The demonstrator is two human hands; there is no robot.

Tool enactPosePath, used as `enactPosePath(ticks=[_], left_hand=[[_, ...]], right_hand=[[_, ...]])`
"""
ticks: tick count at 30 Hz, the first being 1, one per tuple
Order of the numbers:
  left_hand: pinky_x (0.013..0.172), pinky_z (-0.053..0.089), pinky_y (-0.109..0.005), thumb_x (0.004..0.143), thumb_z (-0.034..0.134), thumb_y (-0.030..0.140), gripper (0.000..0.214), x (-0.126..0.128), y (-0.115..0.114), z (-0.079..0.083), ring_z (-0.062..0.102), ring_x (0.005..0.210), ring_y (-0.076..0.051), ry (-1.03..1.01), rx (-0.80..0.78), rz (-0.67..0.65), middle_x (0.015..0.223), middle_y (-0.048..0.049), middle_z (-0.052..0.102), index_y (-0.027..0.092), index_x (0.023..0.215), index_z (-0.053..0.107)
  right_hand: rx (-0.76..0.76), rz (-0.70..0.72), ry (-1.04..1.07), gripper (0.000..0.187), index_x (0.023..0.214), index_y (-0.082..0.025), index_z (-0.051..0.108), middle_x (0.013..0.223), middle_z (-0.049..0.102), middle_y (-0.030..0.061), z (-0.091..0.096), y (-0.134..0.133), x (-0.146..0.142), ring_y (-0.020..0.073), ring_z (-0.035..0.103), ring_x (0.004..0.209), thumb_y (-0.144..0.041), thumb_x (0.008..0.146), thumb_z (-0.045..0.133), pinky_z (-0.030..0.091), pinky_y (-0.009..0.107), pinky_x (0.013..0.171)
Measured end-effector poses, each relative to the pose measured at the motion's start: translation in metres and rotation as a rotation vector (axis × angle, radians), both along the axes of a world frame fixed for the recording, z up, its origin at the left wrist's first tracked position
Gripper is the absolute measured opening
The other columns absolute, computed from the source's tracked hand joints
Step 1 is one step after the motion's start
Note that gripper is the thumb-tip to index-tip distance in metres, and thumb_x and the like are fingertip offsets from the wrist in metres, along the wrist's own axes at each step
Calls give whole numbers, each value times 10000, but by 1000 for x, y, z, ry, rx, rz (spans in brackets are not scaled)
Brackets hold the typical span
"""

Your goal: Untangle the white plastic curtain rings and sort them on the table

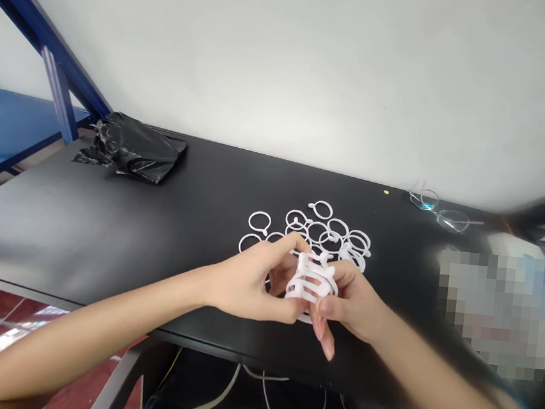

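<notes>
Several white plastic rings (312,279), stacked together, sit between my two hands above the near part of the black table. Each ring has a small knob, and the knobs show on the upper side of the stack. My left hand (260,280) is closed around the stack from the left, thumb at its lower edge. From the right, my right hand (353,299) grips it with thumb and fingers, one finger stretched downward. Just behind the hands lies a loose pile of similar white rings (317,232), some overlapping; my left hand hides part of it.
A crumpled black plastic bag (138,146) rests at the table's back left. Eyeglasses (451,220) lie at the back right, near a small yellow bit (386,192). A blurred, pixelated item (493,316) is at right. Pale cables (215,398) hang below the table's front edge.
</notes>
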State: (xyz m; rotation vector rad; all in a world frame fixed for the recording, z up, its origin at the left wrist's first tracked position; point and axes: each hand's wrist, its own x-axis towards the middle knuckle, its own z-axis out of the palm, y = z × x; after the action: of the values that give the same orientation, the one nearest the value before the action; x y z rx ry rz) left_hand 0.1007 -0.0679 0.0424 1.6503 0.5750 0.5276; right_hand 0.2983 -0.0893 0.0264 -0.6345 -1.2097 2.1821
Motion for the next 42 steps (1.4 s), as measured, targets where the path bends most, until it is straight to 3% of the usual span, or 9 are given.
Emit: enactPosePath(ticks=[4, 7, 14, 21, 26, 29, 31, 36, 42], left_hand=[[605, 459, -272, 814, 586, 270, 539, 0, -3, -5, 598, 730, -169, 224, 501, 191, 979, -64, 641, 180, 1308, 390], [656, 479, -296, 884, 471, 226, 449, 0, -3, -8, 618, 876, -218, 284, 635, 168, 1094, -116, 621, 156, 1324, 424], [610, 466, -239, 887, 444, 141, 349, 0, -1, -7, 644, 730, -169, 302, 501, 67, 949, -69, 690, 158, 1229, 512], [761, 518, -305, 887, 419, 147, 447, -1, 1, -8, 650, 908, -207, 202, 493, 19, 1169, -118, 639, 151, 1333, 447], [773, 509, -270, 886, 392, 99, 276, 0, 4, -2, 630, 860, -167, 43, 388, -57, 1005, -72, 649, 167, 1124, 515], [711, 495, -246, 884, 419, 105, 170, 1, 6, 0, 615, 758, -144, 43, 365, -30, 902, -49, 640, 168, 1018, 503], [656, 477, -236, 874, 442, 109, 119, 1, 5, -1, 602, 705, -136, 79, 361, 6, 843, -31, 630, 175, 966, 479], [572, 440, -211, 868, 474, 123, 113, 2, 2, -8, 613, 638, -130, 170, 320, 56, 740, 10, 637, 195, 945, 433], [591, 450, -197, 880, 469, 115, 157, 4, 4, -11, 627, 610, -116, 157, 308, -18, 684, 34, 639, 178, 1024, 468]], right_hand=[[96, -147, -69, 206, 658, -134, 686, 557, 670, -9, 4, -6, -7, 107, 666, 448, -277, 785, 763, 566, 183, 468], [130, -160, -141, 213, 649, -134, 688, 555, 670, -2, 6, -8, -11, 112, 668, 474, -270, 802, 747, 571, 207, 509], [109, 3, -105, 236, 818, -107, 723, 761, 748, 73, 8, -2, -8, 163, 739, 672, -333, 867, 678, 606, 264, 611], [208, -101, -205, 412, 692, -119, 732, 641, 734, 69, 12, -7, -14, 142, 699, 567, -403, 939, 565, 573, 246, 555], [230, -20, -155, 483, 800, -99, 741, 732, 753, 103, 16, -6, -10, 150, 712, 621, -459, 978, 472, 568, 250, 590], [211, 82, -119, 502, 917, -88, 736, 871, 762, 138, 15, -1, -2, 164, 732, 723, -472, 994, 422, 577, 260, 638], [202, 125, -111, 417, 937, -97, 732, 915, 759, 129, 13, 3, 1, 165, 733, 781, -438, 973, 494, 584, 270, 692], [165, 89, -170, 212, 879, -126, 728, 833, 749, 60, 13, 2, -2, 138, 710, 736, -313, 909, 631, 577, 291, 766], [262, 110, -247, 518, 730, -125, 708, 561, 694, 49, 16, -3, -9, 164, 695, 655, -451, 1000, 408, 503, 403, 932]])
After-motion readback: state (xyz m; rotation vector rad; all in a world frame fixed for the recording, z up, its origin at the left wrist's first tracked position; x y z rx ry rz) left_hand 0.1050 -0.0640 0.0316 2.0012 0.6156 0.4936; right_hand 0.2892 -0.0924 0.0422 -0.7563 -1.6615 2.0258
